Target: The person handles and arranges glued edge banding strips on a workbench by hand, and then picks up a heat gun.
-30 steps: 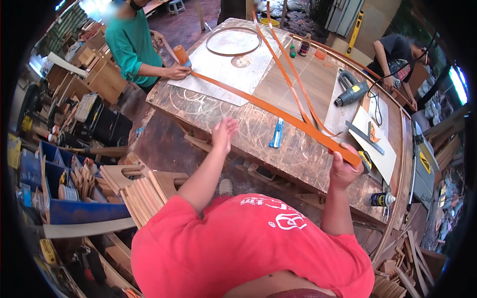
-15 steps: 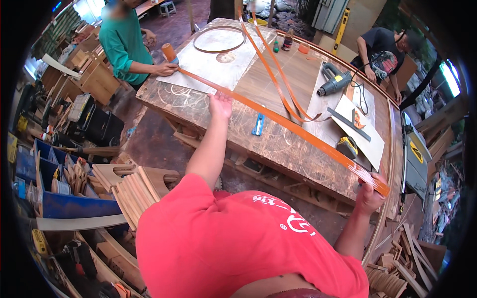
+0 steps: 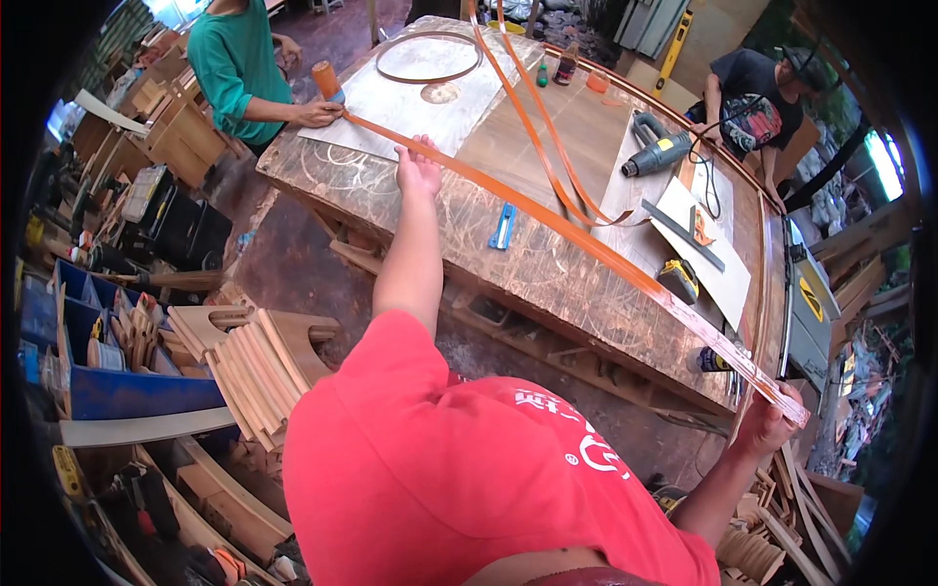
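A long orange-brown strip of edge banding (image 3: pixel 576 234) stretches slantwise over the worktable, from the far left to the near right. My right hand (image 3: pixel 767 425) grips its near end past the table's edge, where the strip looks whitish and shiny. Palm up, my left hand (image 3: pixel 420 171) reaches under the strip toward its far part; the fingers are stretched out, and the strip passes over them. A co-worker in a green shirt has a hand (image 3: pixel 318 113) at the far end, beside an orange bottle-like object (image 3: pixel 326 80).
On the worktable (image 3: pixel 469 230) lie a blue cutter (image 3: pixel 503 227), looped strips (image 3: pixel 532 127), a hoop (image 3: pixel 430 78), a heat gun (image 3: pixel 660 154), a metal ruler (image 3: pixel 684 236) and a tape measure (image 3: pixel 678 279). Another person (image 3: pixel 752 107) works at the far right. Curved wood pieces (image 3: pixel 259 376) stand at left.
My right hand has moved outward and nearer to me with the strip's end, beyond the table edge. The left hand has shifted slightly left and away along the strip.
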`<state>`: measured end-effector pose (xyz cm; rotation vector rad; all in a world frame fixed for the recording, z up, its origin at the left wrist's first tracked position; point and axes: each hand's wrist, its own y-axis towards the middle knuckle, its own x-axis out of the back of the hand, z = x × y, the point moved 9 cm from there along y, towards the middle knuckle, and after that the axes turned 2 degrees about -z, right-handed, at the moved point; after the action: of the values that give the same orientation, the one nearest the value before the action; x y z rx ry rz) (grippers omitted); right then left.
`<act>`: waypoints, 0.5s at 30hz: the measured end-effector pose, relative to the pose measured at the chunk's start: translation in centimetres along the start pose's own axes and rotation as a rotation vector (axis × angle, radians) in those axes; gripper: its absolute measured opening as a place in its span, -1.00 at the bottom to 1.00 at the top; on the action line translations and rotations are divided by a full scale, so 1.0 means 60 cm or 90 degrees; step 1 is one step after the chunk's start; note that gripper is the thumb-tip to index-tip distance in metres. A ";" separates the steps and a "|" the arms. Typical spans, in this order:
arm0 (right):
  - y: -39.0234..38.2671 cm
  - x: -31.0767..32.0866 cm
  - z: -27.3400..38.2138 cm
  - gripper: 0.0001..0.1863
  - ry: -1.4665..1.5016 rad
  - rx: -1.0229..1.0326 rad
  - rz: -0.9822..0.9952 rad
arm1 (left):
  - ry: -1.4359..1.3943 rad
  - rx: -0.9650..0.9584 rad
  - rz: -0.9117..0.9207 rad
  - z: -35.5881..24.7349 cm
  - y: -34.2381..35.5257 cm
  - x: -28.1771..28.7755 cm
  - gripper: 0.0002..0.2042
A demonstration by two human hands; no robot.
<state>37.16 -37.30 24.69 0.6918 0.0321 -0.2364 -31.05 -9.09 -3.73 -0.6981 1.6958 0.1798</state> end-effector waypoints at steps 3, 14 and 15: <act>-0.003 0.021 0.008 -0.43 0.006 0.003 -0.005 | -0.009 0.000 0.048 -0.003 0.006 -0.006 -0.50; 0.016 0.105 0.030 -0.42 -0.001 -0.012 -0.040 | -0.053 0.052 0.147 0.025 -0.027 -0.030 -0.65; 0.018 0.112 0.033 -0.42 0.000 -0.011 -0.041 | -0.061 0.055 0.132 0.030 -0.033 -0.031 -0.66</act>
<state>43.85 -39.14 26.19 0.6735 0.0565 -0.2976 -28.34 -9.17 -1.97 -0.4423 1.6718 0.2803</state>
